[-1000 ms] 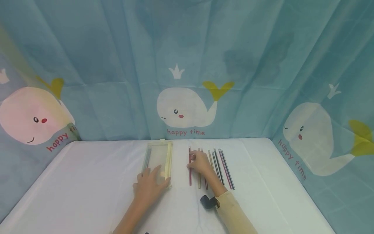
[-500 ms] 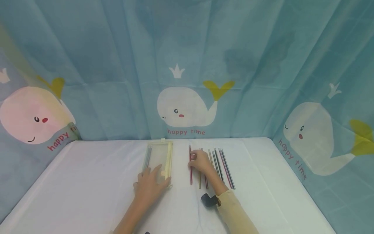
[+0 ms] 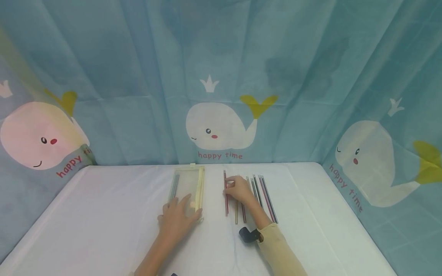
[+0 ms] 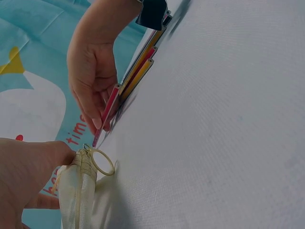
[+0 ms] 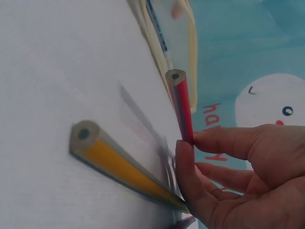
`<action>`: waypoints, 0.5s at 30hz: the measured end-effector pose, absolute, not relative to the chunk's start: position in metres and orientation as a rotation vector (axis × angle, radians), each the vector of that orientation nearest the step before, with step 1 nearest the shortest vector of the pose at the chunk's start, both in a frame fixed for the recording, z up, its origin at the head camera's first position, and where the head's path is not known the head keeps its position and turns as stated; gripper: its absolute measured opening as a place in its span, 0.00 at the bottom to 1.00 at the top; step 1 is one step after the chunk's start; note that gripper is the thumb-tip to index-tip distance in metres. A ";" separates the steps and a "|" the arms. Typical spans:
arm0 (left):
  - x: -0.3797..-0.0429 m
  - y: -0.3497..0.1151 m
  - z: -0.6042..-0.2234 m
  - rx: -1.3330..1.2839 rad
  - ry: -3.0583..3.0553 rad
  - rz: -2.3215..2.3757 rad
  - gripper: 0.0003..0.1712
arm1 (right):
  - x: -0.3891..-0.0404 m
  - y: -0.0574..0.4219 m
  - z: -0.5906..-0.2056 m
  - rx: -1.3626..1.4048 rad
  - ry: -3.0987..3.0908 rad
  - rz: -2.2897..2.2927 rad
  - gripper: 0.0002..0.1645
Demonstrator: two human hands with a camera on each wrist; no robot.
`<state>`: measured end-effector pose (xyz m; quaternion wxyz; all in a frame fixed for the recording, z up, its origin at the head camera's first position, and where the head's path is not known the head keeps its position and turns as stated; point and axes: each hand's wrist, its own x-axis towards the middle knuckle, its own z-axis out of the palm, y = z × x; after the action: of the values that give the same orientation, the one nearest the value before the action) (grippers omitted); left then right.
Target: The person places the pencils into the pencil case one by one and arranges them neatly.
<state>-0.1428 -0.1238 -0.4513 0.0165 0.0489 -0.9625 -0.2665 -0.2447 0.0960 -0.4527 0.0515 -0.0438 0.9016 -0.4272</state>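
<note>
My left hand (image 3: pixel 177 218) rests with spread fingers on the near end of a see-through mesh pencil case (image 3: pixel 186 183) with a pale yellow zipper. A ring pull (image 4: pixel 104 163) hangs at its corner in the left wrist view, near the thumb. Just right of the case, my right hand (image 3: pixel 239 189) pinches a red striped pencil (image 5: pixel 182 107) between thumb and fingers. Its shadow falls apart from it on the cloth, so it is raised. A yellow striped pencil (image 5: pixel 126 167) lies close under that hand. Dark slim shapes (image 3: pixel 175 186) show inside the case.
Several more striped pencils (image 3: pixel 267 199) lie side by side to the right, partly hidden by the right forearm. A black device (image 3: pixel 248 234) sits on the right wrist. White cloth (image 3: pixel 103 214) covers the table; a blue whale-print curtain (image 3: pixel 138 126) stands around it.
The red pencil has come up off the cloth and shifted slightly right and away from me, held in my right hand. My left hand and the case stay in place.
</note>
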 end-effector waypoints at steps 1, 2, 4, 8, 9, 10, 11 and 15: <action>-0.143 -0.124 -0.451 0.152 -2.994 -0.829 0.41 | -0.245 0.096 -0.453 -0.135 2.740 -1.304 0.29; -0.143 -0.124 -0.451 0.151 -2.994 -0.826 0.41 | -0.245 0.096 -0.452 -0.128 2.732 -1.312 0.29; -0.143 -0.124 -0.451 0.149 -2.993 -0.825 0.41 | -0.246 0.097 -0.452 -0.126 2.726 -1.325 0.29; -0.143 -0.124 -0.450 0.141 -2.987 -0.819 0.41 | -0.247 0.096 -0.451 -0.109 2.699 -1.363 0.29; -0.143 -0.124 -0.450 0.139 -2.985 -0.817 0.41 | -0.247 0.096 -0.451 -0.109 2.697 -1.368 0.29; -0.143 -0.124 -0.450 0.137 -2.984 -0.817 0.41 | -0.247 0.096 -0.450 -0.107 2.692 -1.373 0.30; -0.143 -0.124 -0.450 0.137 -2.983 -0.817 0.41 | -0.246 0.096 -0.450 -0.103 2.687 -1.380 0.30; -0.142 -0.124 -0.450 0.133 -2.981 -0.810 0.41 | -0.245 0.095 -0.448 -0.108 2.661 -1.414 0.30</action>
<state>-0.1424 -0.1240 -0.4496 0.0248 0.0430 -0.9639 -0.2618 -0.2447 0.0946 -0.4480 0.0629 -0.0359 0.8807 -0.4680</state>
